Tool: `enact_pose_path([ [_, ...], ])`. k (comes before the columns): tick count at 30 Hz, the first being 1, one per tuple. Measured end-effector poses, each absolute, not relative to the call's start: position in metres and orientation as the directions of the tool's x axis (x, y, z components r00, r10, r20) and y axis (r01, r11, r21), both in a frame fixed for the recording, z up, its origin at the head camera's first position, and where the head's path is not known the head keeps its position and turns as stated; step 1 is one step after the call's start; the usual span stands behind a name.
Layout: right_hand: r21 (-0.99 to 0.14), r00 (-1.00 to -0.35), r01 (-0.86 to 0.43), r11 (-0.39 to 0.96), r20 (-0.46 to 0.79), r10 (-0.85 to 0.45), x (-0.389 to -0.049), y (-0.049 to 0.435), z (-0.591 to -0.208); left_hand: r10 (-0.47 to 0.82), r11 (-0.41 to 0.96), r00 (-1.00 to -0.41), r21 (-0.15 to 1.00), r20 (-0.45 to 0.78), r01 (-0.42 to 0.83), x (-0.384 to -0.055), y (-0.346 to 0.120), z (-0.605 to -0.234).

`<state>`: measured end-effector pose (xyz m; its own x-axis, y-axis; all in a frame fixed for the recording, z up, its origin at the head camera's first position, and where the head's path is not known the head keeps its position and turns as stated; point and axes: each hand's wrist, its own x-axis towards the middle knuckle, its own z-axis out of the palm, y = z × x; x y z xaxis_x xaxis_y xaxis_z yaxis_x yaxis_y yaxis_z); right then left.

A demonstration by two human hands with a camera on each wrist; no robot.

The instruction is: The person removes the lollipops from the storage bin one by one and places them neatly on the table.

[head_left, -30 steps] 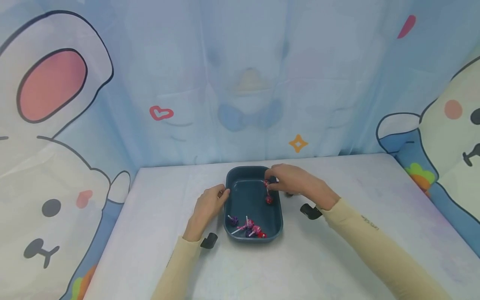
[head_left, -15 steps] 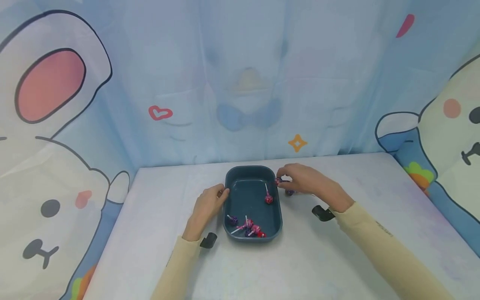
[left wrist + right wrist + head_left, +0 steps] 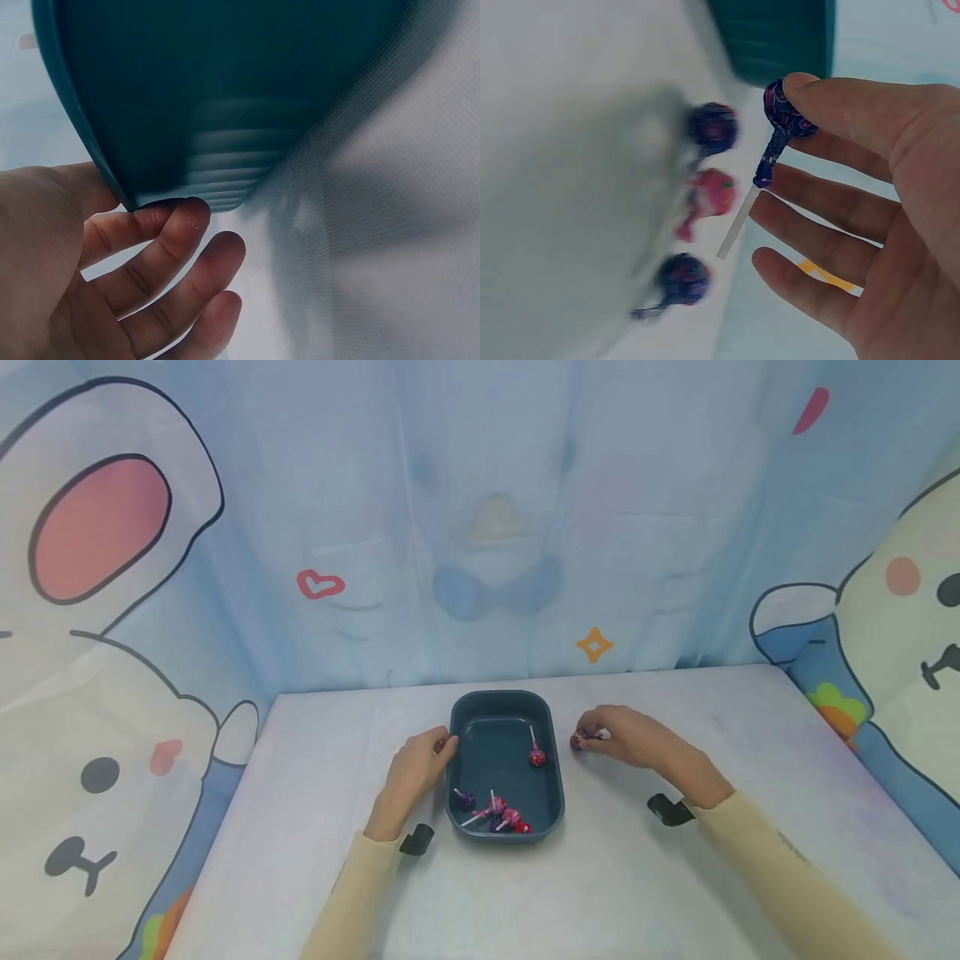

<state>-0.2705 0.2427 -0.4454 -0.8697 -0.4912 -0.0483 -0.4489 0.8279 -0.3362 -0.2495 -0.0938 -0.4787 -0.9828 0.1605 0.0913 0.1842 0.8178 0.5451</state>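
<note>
A dark teal plastic tray (image 3: 491, 756) sits mid-table. My left hand (image 3: 415, 772) pinches its left rim, the thumb over the edge and the index finger against the outer wall. In the left wrist view the other fingers of that hand (image 3: 142, 270) stay off the tray. Right of the tray, my right hand (image 3: 630, 739) holds a purple-wrapped lollipop (image 3: 784, 124) by its head between thumb and index finger, its white stick hanging free. Near it on the table lie a purple lollipop (image 3: 712, 129), a pink one (image 3: 711, 193) and another purple one (image 3: 682, 279), all blurred.
Inside the tray, a red lollipop (image 3: 537, 757) lies near the right wall. Several pink, red and purple lollipops (image 3: 501, 812) cluster at the near end. A white cloth (image 3: 637, 893) covers the table; a blue printed curtain (image 3: 360, 527) hangs behind it.
My right hand has moved from over the tray, across its right rim, to the lollipops on the table. The red lollipop by the tray's right wall lies uncovered. My left hand has stayed put.
</note>
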Motion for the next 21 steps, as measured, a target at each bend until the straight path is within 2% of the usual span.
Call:
enact_pose_path([
  [8, -0.351, -0.865, -0.430, 0.832, -0.102, -0.491, -0.262, 0.248, -0.466, 0.157, 0.812, -0.984, 0.556, 0.088, 0.179, -0.249, -0.094, -0.479],
  [15, -0.322, -0.850, -0.479, 0.817, -0.063, -0.523, -0.261, 0.247, -0.473, 0.153, 0.810, -0.986, 0.562, 0.072, 0.167, -0.250, -0.094, -0.480],
  [21, -0.303, -0.858, -0.473, 0.827, -0.054, -0.510, -0.259, 0.245, -0.479, 0.154, 0.812, -0.985, 0.559, 0.071, 0.167, -0.250, -0.093, -0.480],
])
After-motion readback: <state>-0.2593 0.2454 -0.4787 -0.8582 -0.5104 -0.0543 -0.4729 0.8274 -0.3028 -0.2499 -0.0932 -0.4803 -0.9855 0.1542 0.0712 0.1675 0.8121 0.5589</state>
